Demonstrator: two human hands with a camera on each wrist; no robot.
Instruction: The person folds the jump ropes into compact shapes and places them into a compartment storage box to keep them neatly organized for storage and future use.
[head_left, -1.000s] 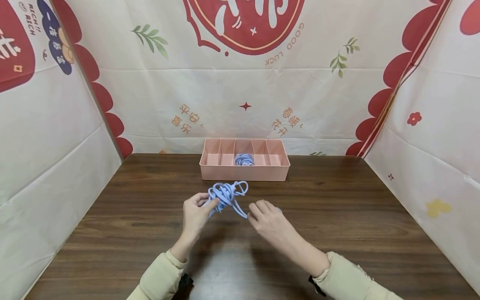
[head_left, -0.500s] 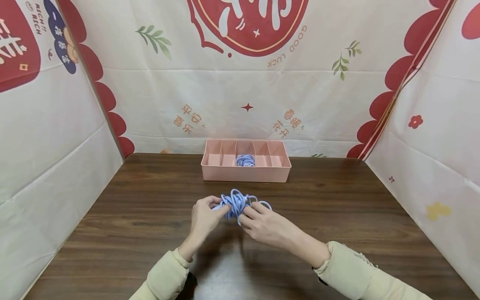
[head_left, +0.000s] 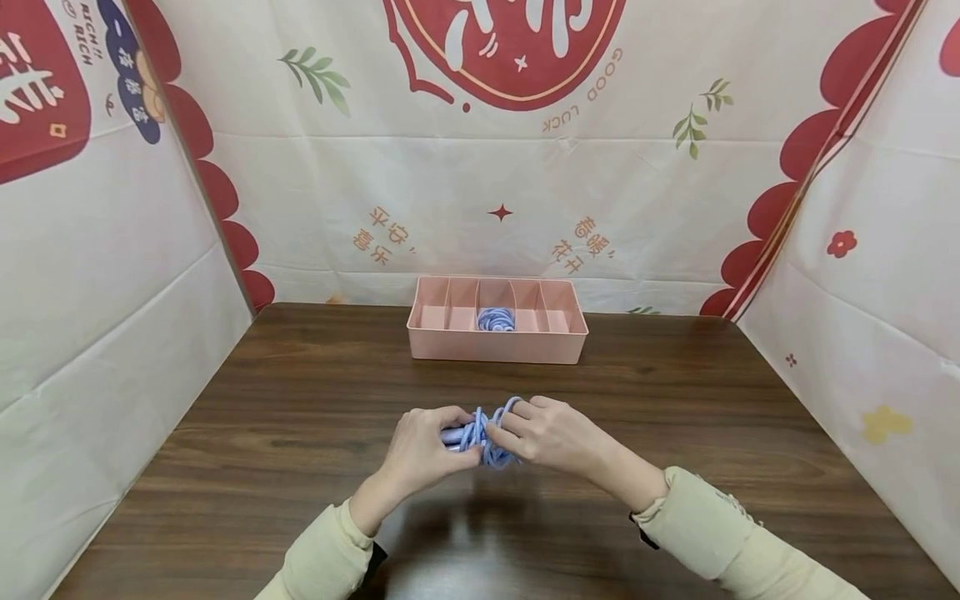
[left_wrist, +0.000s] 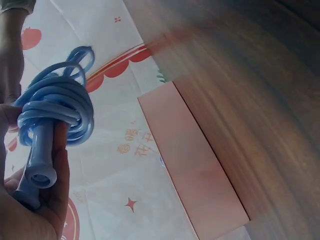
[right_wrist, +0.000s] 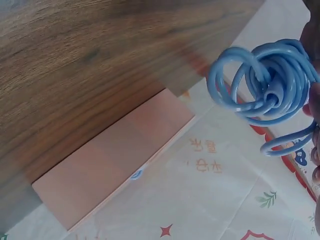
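Note:
A blue jump rope is held above the table between both hands, its cord wound in loops around its handles. My left hand grips the bundle at its handle end, thumb near and fingers beyond. Two handles with flared ends poke out of the coils in the left wrist view. My right hand pinches the cord on the right side, where a loop rises by its fingers. In the right wrist view, loose loops stick out of the wound cord; most of that hand is cut off at the edge.
Beyond the hands, a pink tray with several compartments stands near the back of the wooden table. Its middle compartment holds another blue coiled cord. Printed cloth hangs behind and at both sides.
The bundle has come lower and nearer, with handles now showing at the left hand. My right hand moved left to the bundle, drawing the stretched cord in against it.

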